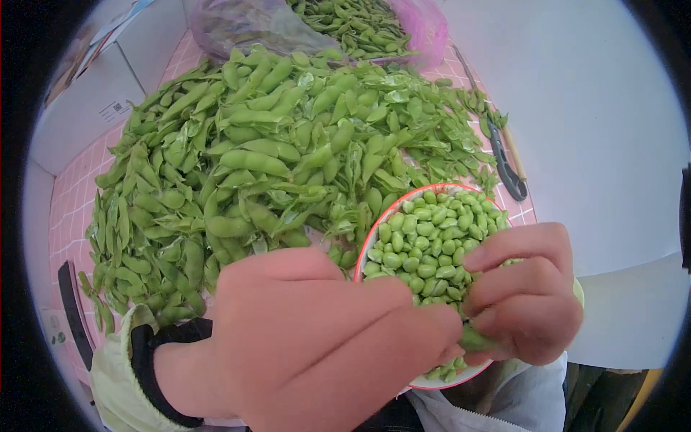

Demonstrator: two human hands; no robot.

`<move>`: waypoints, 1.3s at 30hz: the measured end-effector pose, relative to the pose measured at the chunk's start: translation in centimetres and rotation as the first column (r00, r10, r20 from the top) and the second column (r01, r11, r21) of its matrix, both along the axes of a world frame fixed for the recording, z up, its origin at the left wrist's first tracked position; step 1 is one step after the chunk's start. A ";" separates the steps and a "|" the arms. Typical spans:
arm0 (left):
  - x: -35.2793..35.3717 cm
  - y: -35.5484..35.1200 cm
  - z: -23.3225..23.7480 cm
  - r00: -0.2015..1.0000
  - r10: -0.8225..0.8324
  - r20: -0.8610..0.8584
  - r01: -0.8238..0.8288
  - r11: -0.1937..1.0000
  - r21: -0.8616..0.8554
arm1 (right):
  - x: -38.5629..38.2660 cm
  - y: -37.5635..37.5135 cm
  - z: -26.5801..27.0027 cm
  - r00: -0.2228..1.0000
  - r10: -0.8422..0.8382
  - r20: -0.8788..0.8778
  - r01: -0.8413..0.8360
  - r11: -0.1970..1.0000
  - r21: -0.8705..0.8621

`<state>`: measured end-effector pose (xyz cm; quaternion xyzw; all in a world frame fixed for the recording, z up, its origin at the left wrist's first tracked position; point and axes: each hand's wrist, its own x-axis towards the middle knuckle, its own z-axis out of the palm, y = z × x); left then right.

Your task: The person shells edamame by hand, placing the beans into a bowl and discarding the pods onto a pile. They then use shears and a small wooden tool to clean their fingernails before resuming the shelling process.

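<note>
Left hand (pixel 309 335) is held nearest, curled; whether anything is gripped by it cannot be told. One pod (pixel 473 339) is pinched by the right hand (pixel 530 297), just beside the left, over one bowl (pixel 440 186); its long axis is mostly hidden. Beans (pixel 426 245) and heaped pods (pixel 263 155) cannot be counted.

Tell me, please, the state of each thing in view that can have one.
Bowl: well filled
Beans: shelled, heaped in the bowl
Loose pods: piled up, some split open
Bag: open, contents showing
Left hand: fingers curled, tips mostly hidden
Right hand: closed on a pod
</note>
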<state>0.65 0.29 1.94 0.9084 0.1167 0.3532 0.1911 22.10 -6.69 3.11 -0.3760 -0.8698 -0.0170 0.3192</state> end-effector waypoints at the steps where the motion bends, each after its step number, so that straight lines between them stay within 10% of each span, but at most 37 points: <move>1: 0.0 0.1 0.1 0.999 -0.048 -0.002 0.047 0.998 -0.048 | 0.0 -0.1 -0.2 0.999 0.016 -0.029 -0.015 1.000 0.023; 9: 0.1 -0.2 -0.2 0.991 -0.102 0.083 0.116 0.978 -0.174 | 0.0 -0.2 0.2 0.999 0.052 0.012 -0.052 0.999 -0.015; 18: 1.0 -1.2 -1.1 0.982 0.076 0.171 -0.090 0.993 0.079 | 0.0 0.2 -0.3 0.998 0.065 0.021 -0.064 0.995 -0.072; 23: -0.7 0.1 0.6 0.963 -0.037 -0.267 0.007 0.994 -0.112 | 0.1 0.4 -0.8 0.995 0.082 0.051 -0.078 0.993 -0.090; 35: -0.7 0.0 1.3 0.961 0.138 -0.239 -0.203 0.939 -0.276 | 0.5 0.5 -1.0 0.996 0.070 0.055 -0.064 0.991 -0.115; 39: -0.4 -1.9 -0.6 0.913 0.404 0.045 -0.317 0.777 -0.544 | 0.6 0.5 -0.5 0.995 0.098 -0.015 -0.099 0.960 -0.262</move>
